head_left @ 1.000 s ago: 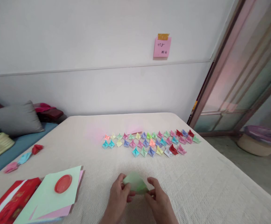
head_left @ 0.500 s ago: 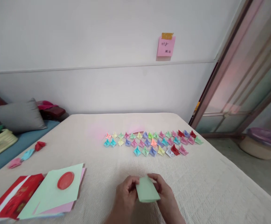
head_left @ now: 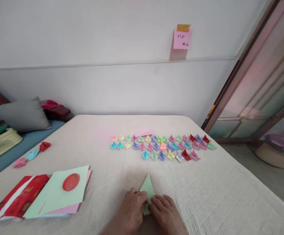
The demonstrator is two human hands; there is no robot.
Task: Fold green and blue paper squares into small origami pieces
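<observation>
A pale green folded paper (head_left: 147, 186) lies on the cream cloth surface near the front, its pointed tip facing away from me. My left hand (head_left: 133, 209) presses on its left side with curled fingers. From the right, my right hand (head_left: 165, 212) rests on the paper's lower right part, fingers spread fairly flat. Both hands cover much of the lower half of the paper. Beyond them, several small folded paper pieces (head_left: 161, 156) in many colours stand in three rows.
At the left are green and pink paper sheets (head_left: 58, 195) with a red round lid (head_left: 70, 182) on top, beside a red packet (head_left: 19, 197). Three folded pieces (head_left: 33, 154) lie farther left. A pink note (head_left: 181, 39) hangs on the wall.
The green paper has gone from a squarish shape held up between both hands to a pointed one lying on the cloth. My hands have moved down onto it. The view has shifted slightly.
</observation>
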